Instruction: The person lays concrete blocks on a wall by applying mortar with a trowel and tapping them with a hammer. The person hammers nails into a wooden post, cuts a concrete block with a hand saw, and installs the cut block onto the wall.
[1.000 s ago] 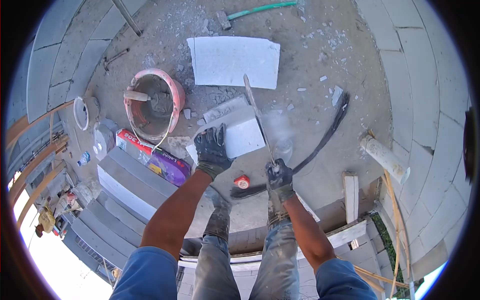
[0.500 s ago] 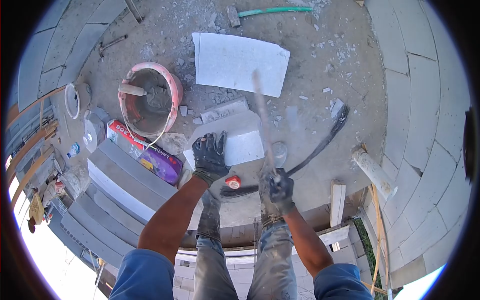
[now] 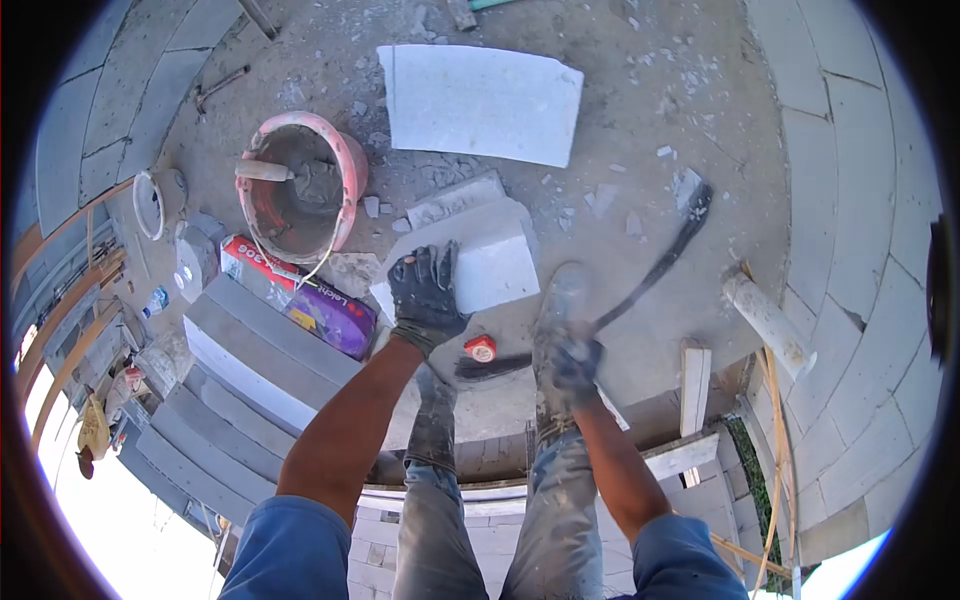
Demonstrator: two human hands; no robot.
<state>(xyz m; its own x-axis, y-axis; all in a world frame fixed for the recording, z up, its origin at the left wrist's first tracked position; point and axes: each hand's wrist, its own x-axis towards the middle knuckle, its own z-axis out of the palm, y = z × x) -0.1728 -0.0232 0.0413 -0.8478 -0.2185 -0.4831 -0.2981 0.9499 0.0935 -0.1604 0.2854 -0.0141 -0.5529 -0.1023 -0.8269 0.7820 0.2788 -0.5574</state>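
Observation:
My left hand (image 3: 428, 298), in a dark glove, rests with fingers spread on a pale block (image 3: 495, 270) on the floor. A thinner pale piece (image 3: 455, 200) lies against the block's far side. My right hand (image 3: 575, 365), also gloved, is closed and smeared by motion, right of the block and over my right lower leg. The long thin tool in it is too blurred to make out. Between my boots and the block lies a red tape measure (image 3: 480, 348). A large white slab (image 3: 482, 105) lies beyond the block.
At the left are a pink bucket (image 3: 350, 190) of grey mix, a white bucket (image 3: 150, 205), a purple-and-red bag (image 3: 335, 320) and stacked grey blocks (image 3: 265, 335). Dark bristles (image 3: 665, 262) curve across the floor at right, near a whitish tube (image 3: 768, 325). Block walls (image 3: 835, 200) curve around.
The long tool, distinct a second ago and streaked half a second ago, no longer shows clearly. My right hand has moved slightly down. My left hand stays on the block. The view has shifted a little.

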